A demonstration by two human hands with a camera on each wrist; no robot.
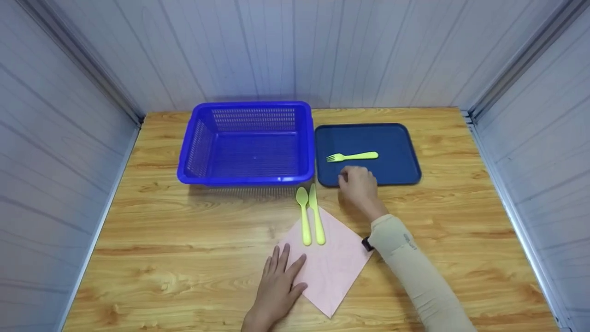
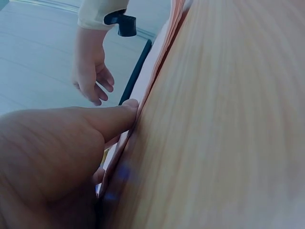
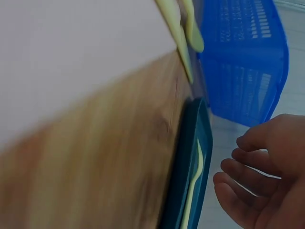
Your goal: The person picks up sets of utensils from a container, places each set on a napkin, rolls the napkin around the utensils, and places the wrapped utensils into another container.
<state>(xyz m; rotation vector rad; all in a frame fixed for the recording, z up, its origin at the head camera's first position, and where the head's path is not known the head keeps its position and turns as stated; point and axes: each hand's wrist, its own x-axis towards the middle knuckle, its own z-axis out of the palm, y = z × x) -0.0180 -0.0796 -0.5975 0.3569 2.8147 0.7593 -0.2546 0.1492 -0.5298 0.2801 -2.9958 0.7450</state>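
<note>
The wood-patterned table (image 1: 184,258) is bounded by a pale panelled left wall (image 1: 55,138), and a far wall (image 1: 276,50) of the same kind is seen behind it. On the far left part of the table a blue basket (image 1: 246,180) with perforated sides is placed.

Nearer, the left hand (image 1: 279,286) is laid at the left edge of a pink napkin (image 1: 336,258). Its fingers are straight and spread, and the napkin is touched by the thumb and forefinger. The napkin is set cornerwise on the near middle of the table, and its edge is shown in layers in the left wrist view.

Across the napkin's far corner a yellow-green spoon (image 1: 304,219) is laid, with a matching knife (image 1: 316,214) just beside it on the right. Both handles are rested on the napkin; the bowl and the blade are pointed towards the basket's near right corner.

Farther right, the right hand (image 1: 360,185) is held above the near edge of a dark blue tray (image 1: 394,140). Its fingers are loosely bent and apart from the tray. In the tray, just beyond that hand, a yellow-green fork (image 1: 352,157) is laid, tines to the left. The right forearm is covered by a light sleeve (image 1: 415,263), and a black device (image 1: 367,244) is worn at its wrist end. The table is closed off by a right wall (image 1: 544,138).
</note>
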